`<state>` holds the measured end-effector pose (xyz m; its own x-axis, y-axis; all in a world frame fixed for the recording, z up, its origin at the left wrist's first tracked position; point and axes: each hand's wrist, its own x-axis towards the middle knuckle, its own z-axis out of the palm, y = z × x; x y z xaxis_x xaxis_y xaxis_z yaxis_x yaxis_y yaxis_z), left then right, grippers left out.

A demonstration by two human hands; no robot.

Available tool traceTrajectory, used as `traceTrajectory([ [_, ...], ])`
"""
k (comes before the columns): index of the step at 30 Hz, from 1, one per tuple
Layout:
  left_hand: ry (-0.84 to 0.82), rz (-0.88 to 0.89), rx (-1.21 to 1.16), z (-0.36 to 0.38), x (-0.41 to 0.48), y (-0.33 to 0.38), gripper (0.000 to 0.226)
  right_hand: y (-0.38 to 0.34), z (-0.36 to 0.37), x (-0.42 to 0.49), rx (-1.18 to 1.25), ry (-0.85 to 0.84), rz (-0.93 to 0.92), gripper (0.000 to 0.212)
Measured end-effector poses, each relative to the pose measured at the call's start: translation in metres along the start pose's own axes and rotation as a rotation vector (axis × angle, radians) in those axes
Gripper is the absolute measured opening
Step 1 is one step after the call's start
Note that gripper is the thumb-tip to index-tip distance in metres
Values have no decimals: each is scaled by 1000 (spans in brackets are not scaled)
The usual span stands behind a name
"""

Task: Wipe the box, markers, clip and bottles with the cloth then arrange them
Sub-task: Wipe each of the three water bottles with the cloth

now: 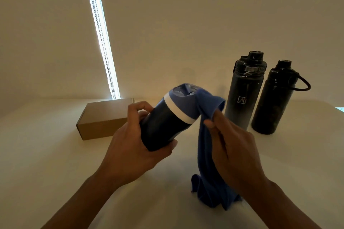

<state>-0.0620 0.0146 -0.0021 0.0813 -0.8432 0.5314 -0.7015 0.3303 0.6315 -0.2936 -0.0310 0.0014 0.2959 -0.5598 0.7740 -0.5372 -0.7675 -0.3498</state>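
Brown box (105,117) sits near the table's (55,154) back edge. The left hand (130,143) grips a tilted blue-capped bottle (167,119); the right hand (230,147) pinches the cloth (206,154) on its cap. 2 black bottles (243,89) wait; I think arranging is still left.

Pale wall (204,15), bright window slit (100,33), white table (46,154)

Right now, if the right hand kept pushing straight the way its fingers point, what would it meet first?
The blue cloth pinched by the right hand, then probably the blue-lidded bottle in the left hand; depth unclear.
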Motion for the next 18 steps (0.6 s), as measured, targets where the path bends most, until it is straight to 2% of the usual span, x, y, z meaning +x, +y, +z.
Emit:
traceTrajectory([
  [2,-39,-5,-3,-2,-1,-1,96,4,8,-3,45,20,86,49],
  [4,-75,-4,39,-5,-1,-1,87,10,12,-5,67,1,134,76],
  [5,-93,-6,60,-6,-1,-1,80,11,13,-7,55,-3,129,82],
  [10,-102,-3,68,-9,0,-3,70,11,11,-8,3,63,11,54],
  [12,-88,11,69,-7,0,-1,71,9,11,-5,-48,-7,-50,39],
  [15,-69,20,83,-7,1,1,76,3,9,-3,-40,-86,5,71],
  [18,-54,16,91,-8,3,-1,78,10,5,-2,-101,21,-9,34],
])
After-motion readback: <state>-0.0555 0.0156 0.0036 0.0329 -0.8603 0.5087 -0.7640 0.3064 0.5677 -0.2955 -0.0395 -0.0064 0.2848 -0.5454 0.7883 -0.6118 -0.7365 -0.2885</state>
